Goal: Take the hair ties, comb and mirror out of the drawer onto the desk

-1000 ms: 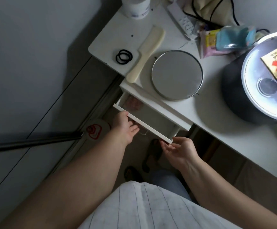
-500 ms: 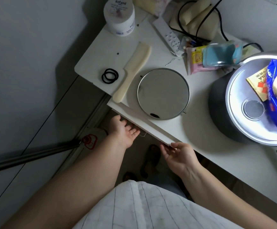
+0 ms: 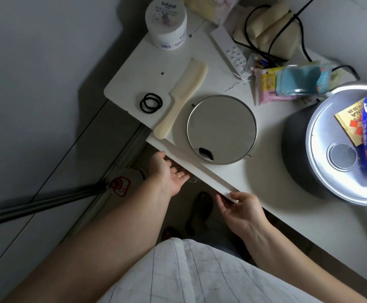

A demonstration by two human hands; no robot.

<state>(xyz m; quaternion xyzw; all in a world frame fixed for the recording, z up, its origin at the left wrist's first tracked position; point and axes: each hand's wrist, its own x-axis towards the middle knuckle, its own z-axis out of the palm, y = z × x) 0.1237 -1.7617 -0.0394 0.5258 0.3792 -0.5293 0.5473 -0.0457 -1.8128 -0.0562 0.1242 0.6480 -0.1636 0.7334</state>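
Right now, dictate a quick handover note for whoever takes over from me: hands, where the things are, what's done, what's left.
Left hand: open, empty, fingers at the white drawer front under the desk edge.
Right hand: open, empty, fingertips on the drawer front's near corner.
On the white desk: black elastic hair ties, cream plastic comb beside them, round metal-rimmed mirror lying flat.
Done: all three are out of the drawer.
Left: the drawer looks nearly or fully shut; press it home if needed.

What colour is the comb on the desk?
Cream, a pale ivory. The comb shows best in the head view, lying between the hair ties and mirror.
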